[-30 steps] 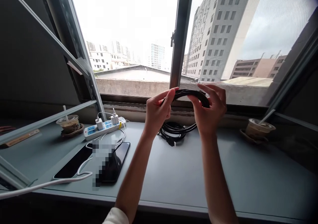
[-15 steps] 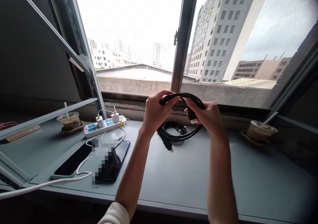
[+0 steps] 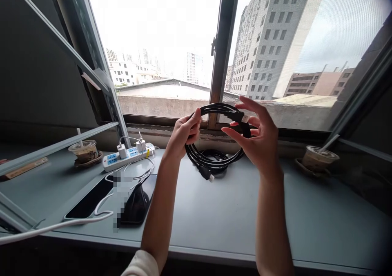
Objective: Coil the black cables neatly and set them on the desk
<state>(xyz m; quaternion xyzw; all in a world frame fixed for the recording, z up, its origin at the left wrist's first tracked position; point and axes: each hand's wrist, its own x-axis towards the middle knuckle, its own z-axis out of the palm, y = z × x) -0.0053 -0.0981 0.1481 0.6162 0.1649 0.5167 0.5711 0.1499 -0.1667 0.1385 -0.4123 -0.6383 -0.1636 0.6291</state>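
A coiled black cable is held up above the desk in front of the window. My left hand is closed around the left side of the loops, thumb on top. At the right side, my right hand has its thumb and fingers spread apart. A black plug of the cable lies between them, and another connector with a pale metal end sits close to the fingertips. A connector with a silvery tip hangs at the lower left of the loops. Behind, a second black cable coil is partly hidden.
On the left are a white power strip with chargers and white cords, two phones, and an iced drink cup. Another drink cup stands at the right. A metal shelf frame crosses the left side.
My left hand has shifted left and down and grips the side of the coil. My right hand has opened its fingers. The loops now face me as a wider ring.
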